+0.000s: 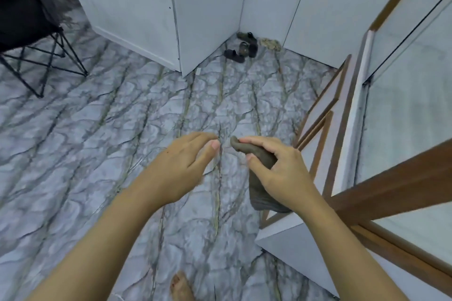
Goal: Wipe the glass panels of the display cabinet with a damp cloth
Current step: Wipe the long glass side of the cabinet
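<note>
My right hand (278, 166) grips a grey-brown cloth (260, 193); one end pokes out past my fingers and the rest hangs down below my palm. My left hand (181, 161) hovers just to the left of it with fingers relaxed, holding nothing and a small gap away from the cloth's tip. The display cabinet (389, 186) with brown wooden frames and glass panels (411, 115) stands at the right, close beside my right forearm. Neither hand touches the glass.
Marbled grey floor (97, 154) spreads below. White walls (137, 2) meet in a corner ahead, with dark sandals (241, 50) lying there. A black folding chair (29, 32) stands at the far left. My bare foot (182, 286) shows at the bottom.
</note>
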